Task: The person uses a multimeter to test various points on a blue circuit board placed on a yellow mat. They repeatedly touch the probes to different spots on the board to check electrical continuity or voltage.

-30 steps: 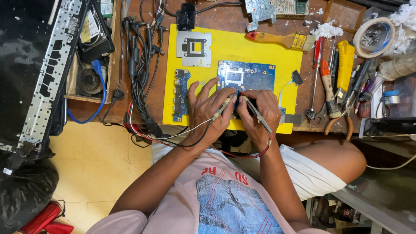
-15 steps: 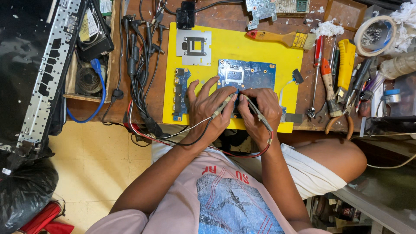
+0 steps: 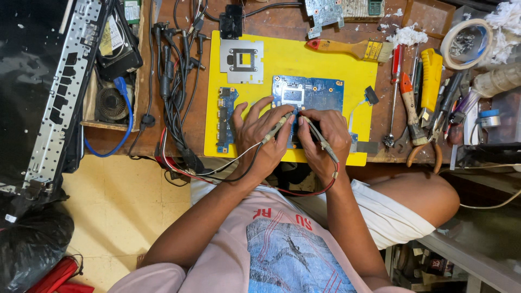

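Nothing has really moved since the earlier frames: both hands sit on the same spot, probes at the same angle, only tiny tip shifts if any.

Far left: dark chassis panel with perforated metal rail point(image 3: 57, 103), hard drive and small fan point(image 3: 111, 103) on a wooden shelf, then a bundle of black cables point(image 3: 173, 76) hanging over the desk edge.

Yellow mat point(image 3: 304, 59) on the wooden desk carries a silver metal bracket point(image 3: 242, 61), a narrow blue daughter board point(image 3: 225, 116) and the blue circuit board point(image 3: 306, 97) at mat centre, near edge partly hidden under the hands.

Left hand point(image 3: 259, 135) pinches a test probe point(image 3: 278, 126) pen-style, fingers closed tight round the shaft, other fingers splayed on the mat. Right hand point(image 3: 324, 135) pinches a second probe point(image 3: 320, 137) the same way. Both tips meet on the board's lower middle. Red and black leads point(image 3: 217, 173) trail off toward the lap.

Handling judgement: board looks light, rigid, thin, fragile on the component side, so take it by bare edges or corners, not across the chips. Probes are slim, stiff, light; leads floppy, can snag.

Right: paint brush point(image 3: 347, 48), screwdrivers point(image 3: 399, 92), yellow utility knife point(image 3: 431, 76), pliers, tape roll point(image 3: 467, 43).
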